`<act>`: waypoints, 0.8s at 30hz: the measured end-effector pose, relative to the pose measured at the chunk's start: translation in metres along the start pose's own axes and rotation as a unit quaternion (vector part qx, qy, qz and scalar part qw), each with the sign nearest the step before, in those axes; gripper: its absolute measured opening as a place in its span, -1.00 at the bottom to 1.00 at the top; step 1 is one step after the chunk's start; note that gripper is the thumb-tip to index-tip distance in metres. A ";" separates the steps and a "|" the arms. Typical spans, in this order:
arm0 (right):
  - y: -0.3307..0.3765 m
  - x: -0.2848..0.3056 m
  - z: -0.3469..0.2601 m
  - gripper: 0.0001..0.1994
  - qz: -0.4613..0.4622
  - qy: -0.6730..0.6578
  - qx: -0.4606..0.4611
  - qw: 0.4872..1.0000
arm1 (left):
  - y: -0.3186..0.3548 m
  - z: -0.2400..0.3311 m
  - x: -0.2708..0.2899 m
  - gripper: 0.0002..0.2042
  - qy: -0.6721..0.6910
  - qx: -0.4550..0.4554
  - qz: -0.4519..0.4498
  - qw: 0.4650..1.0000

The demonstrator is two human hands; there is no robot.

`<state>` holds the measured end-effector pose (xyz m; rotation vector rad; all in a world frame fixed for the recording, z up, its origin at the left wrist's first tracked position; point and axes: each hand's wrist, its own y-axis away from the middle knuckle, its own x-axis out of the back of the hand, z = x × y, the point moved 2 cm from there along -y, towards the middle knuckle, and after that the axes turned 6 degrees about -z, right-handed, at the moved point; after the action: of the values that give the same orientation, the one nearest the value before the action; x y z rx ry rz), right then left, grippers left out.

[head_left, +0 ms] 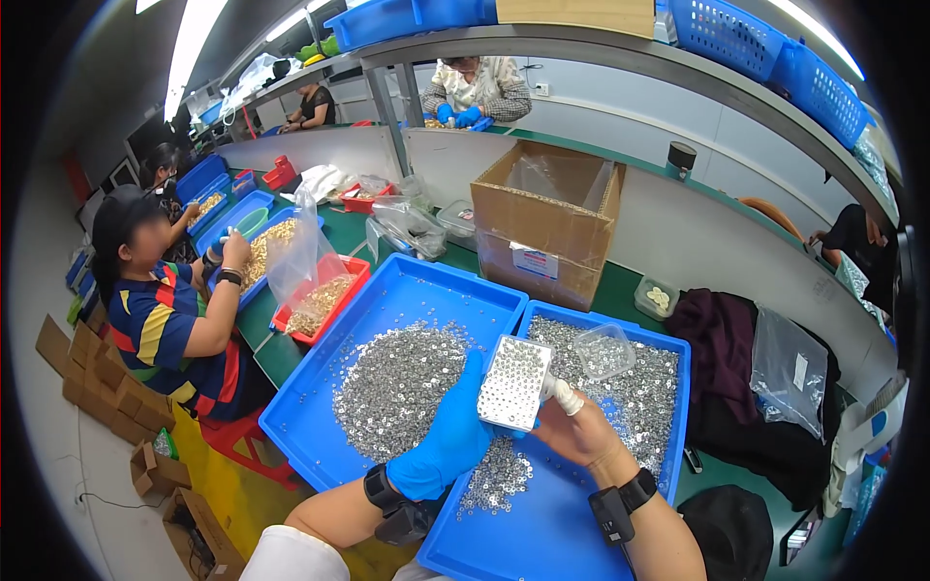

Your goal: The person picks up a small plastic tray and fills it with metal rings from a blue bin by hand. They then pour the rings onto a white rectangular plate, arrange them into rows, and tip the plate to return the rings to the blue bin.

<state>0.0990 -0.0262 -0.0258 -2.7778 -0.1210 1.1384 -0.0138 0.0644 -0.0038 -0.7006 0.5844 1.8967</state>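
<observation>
My left hand (448,433), in a blue glove, grips the left side of a small white plate (514,384) dotted with rows of small metal pieces. At the plate's lower right edge is my right hand (584,438), bare apart from white covers on fingertips. Its fingers close on that edge, partly hidden behind the plate. Beneath lie two blue trays. The left tray (302,418) holds a heap of small silver washers (397,389). More washers (644,392) fill the far part of the right tray (542,531), where a clear plastic box (604,351) rests on them.
A cardboard box (547,232) stands behind the trays. Right of them lie dark cloth (715,344) and a clear bag (790,368). At left, a red tray (356,283) holds gold-coloured parts, and a co-worker (170,310) handles similar parts. A shelf (581,41) spans overhead.
</observation>
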 end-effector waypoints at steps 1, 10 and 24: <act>-0.001 0.001 0.001 -0.41 -0.002 -0.001 -0.001 1.000 | -0.001 -0.001 0.001 -0.46 -0.011 -0.004 0.012 1.000; -0.004 -0.001 0.000 -0.63 0.161 -0.013 0.014 0.987 | -0.005 -0.008 0.000 -0.44 -0.067 0.018 0.059 0.996; -0.003 0.014 0.002 -0.67 0.249 -0.056 0.030 0.966 | -0.018 -0.005 0.011 -0.42 -0.168 0.105 0.003 0.980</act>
<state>0.1078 -0.0214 -0.0362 -2.7628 0.6247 1.3683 -0.0002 0.0755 -0.0166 -0.2337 0.5575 1.8723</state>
